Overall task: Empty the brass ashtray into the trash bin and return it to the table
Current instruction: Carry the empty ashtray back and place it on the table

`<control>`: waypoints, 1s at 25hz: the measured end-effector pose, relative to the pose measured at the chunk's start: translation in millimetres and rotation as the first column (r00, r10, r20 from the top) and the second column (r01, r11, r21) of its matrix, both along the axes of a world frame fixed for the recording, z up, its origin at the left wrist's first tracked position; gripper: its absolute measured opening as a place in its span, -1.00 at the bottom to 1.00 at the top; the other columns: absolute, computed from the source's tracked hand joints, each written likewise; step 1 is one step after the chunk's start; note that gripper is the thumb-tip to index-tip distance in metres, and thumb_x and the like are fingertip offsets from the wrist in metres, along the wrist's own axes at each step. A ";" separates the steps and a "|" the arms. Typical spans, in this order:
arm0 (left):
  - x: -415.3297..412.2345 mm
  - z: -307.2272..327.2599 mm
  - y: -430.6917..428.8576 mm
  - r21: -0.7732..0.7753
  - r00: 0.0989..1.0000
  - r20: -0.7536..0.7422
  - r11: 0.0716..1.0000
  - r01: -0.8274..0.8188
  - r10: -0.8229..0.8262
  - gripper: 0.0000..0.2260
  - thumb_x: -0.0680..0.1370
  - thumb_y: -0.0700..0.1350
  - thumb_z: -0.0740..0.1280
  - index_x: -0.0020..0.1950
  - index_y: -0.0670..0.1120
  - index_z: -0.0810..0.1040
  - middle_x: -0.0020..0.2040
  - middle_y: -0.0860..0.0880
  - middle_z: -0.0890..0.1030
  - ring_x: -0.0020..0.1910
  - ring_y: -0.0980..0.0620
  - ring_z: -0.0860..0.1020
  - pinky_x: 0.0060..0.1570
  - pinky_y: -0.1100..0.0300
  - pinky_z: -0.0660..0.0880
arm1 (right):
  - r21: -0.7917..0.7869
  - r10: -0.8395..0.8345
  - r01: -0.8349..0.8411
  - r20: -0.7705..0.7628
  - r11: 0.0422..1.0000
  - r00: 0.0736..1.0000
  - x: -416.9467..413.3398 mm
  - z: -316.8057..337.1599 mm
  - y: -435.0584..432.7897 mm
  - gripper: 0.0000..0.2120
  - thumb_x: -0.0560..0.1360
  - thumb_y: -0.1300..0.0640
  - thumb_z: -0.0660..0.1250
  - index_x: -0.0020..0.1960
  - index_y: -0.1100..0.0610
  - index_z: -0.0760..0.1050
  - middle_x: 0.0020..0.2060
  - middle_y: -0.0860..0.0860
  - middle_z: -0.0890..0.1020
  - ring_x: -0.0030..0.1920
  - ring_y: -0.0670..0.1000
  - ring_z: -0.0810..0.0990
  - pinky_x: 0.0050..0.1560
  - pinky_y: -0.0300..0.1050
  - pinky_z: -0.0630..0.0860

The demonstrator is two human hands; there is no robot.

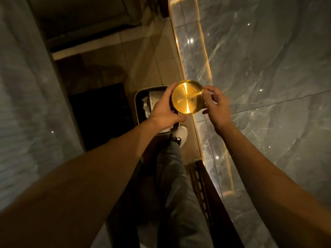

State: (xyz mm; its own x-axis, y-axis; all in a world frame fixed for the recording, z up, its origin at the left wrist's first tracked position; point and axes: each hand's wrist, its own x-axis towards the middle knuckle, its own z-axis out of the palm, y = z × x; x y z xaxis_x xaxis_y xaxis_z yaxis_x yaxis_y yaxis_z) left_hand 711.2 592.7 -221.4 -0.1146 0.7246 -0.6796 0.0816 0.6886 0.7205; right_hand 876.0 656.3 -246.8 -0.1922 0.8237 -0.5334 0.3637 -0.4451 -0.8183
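Observation:
The round brass ashtray is held in the air, its shiny flat face turned up toward me. My left hand grips its left side. My right hand pinches its right rim with the fingertips. Below and to the left of the ashtray stands the trash bin on the floor, its top open, with white crumpled waste inside. My left hand and forearm cover part of the bin.
A grey marble table top with a lit golden edge fills the right side. Another grey marble surface is at the left. Between them lie beige floor tiles, a dark mat, my trouser leg and white shoe.

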 end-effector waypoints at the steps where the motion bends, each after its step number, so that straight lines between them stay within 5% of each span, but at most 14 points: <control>1: -1.3 20.4 5.4 0.053 1.000 -0.025 0.998 0.017 -0.016 -0.05 0.27 -0.30 0.60 0.55 0.02 0.20 0.32 0.07 0.41 0.20 0.14 0.48 -0.02 0.41 0.56 | 0.047 -0.013 0.014 -0.012 0.999 1.000 0.7 21.0 5.6 -0.86 0.60 0.02 0.24 0.08 -0.06 0.56 -0.15 -0.06 0.63 -0.23 -0.21 0.60 -0.35 -0.27 0.52; 4: -13.7 87.2 13.9 0.212 0.982 -0.182 0.973 0.090 -0.051 -0.06 0.24 -0.14 0.65 0.53 0.01 0.27 0.36 0.02 0.37 0.31 0.01 0.44 0.25 0.03 0.53 | 0.131 -0.043 0.049 -0.046 0.990 0.998 -2.9 89.0 18.3 -0.86 0.58 -0.01 0.27 0.02 -0.20 0.58 -0.17 -0.15 0.65 -0.25 -0.22 0.60 -0.35 -0.30 0.51; 8: -43.2 171.9 -7.8 0.355 0.955 -0.296 0.928 0.110 0.000 -0.07 0.22 -0.01 0.65 0.51 -0.01 0.30 0.38 0.12 0.30 0.33 0.21 0.34 0.35 0.33 0.39 | 0.190 0.065 -0.038 -0.138 0.981 0.988 -31.4 180.2 11.5 -0.79 0.57 0.06 0.29 0.03 -0.25 0.60 -0.18 -0.30 0.66 -0.21 -0.26 0.61 -0.31 -0.35 0.54; 10: -66.9 206.6 -28.0 0.380 0.934 -0.356 0.919 0.106 0.040 -0.06 0.21 0.05 0.64 0.51 -0.01 0.30 0.41 0.08 0.32 0.31 0.25 0.34 0.26 0.53 0.33 | 0.219 0.156 -0.112 -0.195 0.969 0.968 -50.7 214.5 -0.8 -0.77 0.57 0.14 0.30 0.17 -0.08 0.60 -0.03 -0.23 0.65 -0.09 -0.23 0.63 -0.20 -0.35 0.54; 12: -93.9 236.5 -52.7 0.408 0.919 -0.387 0.908 0.096 0.077 -0.05 0.20 0.10 0.64 0.51 0.00 0.30 0.40 0.07 0.37 0.31 0.23 0.38 0.25 0.52 0.34 | 0.271 0.299 -0.238 -0.214 0.933 0.930 -73.5 246.5 -15.5 -0.67 0.56 0.15 0.32 0.32 0.11 0.52 0.15 -0.06 0.57 0.03 -0.15 0.61 -0.07 -0.30 0.56; 17: -161.7 281.9 -138.9 0.551 0.881 -0.377 0.833 -0.036 0.287 -0.10 0.19 0.22 0.59 0.45 0.05 0.35 0.32 0.16 0.47 0.32 0.19 0.48 0.28 0.24 0.48 | 0.401 0.636 -0.564 -0.062 0.722 0.769 -146.2 306.6 -66.9 -0.29 0.38 0.07 0.52 0.45 0.03 0.30 0.25 -0.02 0.43 0.10 -0.16 0.53 0.05 -0.32 0.54; 20: -201.8 290.4 -194.1 0.589 0.853 -0.334 0.795 -0.145 0.402 -0.11 0.18 0.25 0.60 0.44 0.07 0.37 0.35 0.09 0.50 0.33 0.13 0.50 0.29 0.21 0.49 | 0.410 0.708 -0.647 0.004 0.643 0.706 -195.1 328.0 -107.2 -0.17 0.26 0.05 0.61 0.42 -0.04 0.29 0.24 -0.06 0.45 0.12 -0.20 0.51 0.05 -0.33 0.52; 25: -275.0 308.1 -296.7 0.630 0.855 -0.228 0.740 -0.235 0.465 -0.14 0.21 0.17 0.63 0.44 0.04 0.39 0.36 0.15 0.50 0.35 0.20 0.48 0.31 0.29 0.45 | 0.449 0.703 -0.689 0.168 0.570 0.691 -280.1 357.7 -207.1 -0.17 0.23 0.00 0.62 0.41 0.06 0.35 0.27 -0.02 0.51 0.17 -0.02 0.54 0.12 -0.05 0.56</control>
